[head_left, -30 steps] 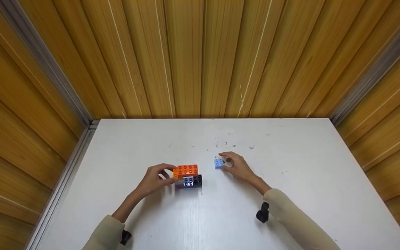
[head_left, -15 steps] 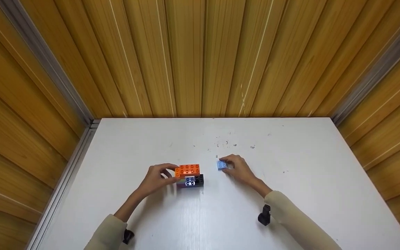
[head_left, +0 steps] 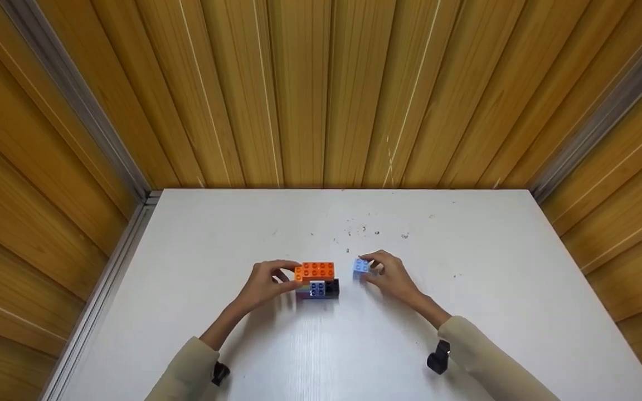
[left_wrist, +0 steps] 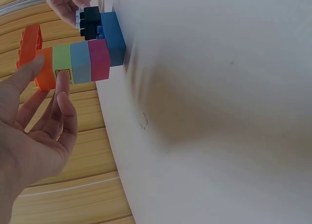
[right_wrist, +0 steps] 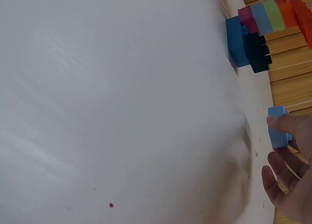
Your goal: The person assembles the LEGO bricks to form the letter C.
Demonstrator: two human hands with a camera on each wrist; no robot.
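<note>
My left hand (head_left: 265,285) grips the upper part of a building-block stack, thumb and fingers on either side of its orange block (left_wrist: 45,70). A long red-orange block (head_left: 318,271) tops the stack. Below the orange block come green (left_wrist: 62,63), grey-blue (left_wrist: 81,63) and pink (left_wrist: 99,60) blocks. A dark blue base block (left_wrist: 113,39) lies lowest, bearing a black block (left_wrist: 90,23) at its right end. Right of the stack and apart from it, my right hand (head_left: 394,280) pinches a light blue block (head_left: 360,267), its studs showing on top in the head view.
Both hands work over a white table (head_left: 232,228) with dark marks (head_left: 377,233) behind them. Wood-look panels (head_left: 298,94) rise at the back and both sides. A black wrist camera (head_left: 438,357) hangs below the right sleeve, another (head_left: 219,373) below the left.
My right fingers have come together on the light blue block and moved it slightly right. The left hand and the stack have shifted right as well.
</note>
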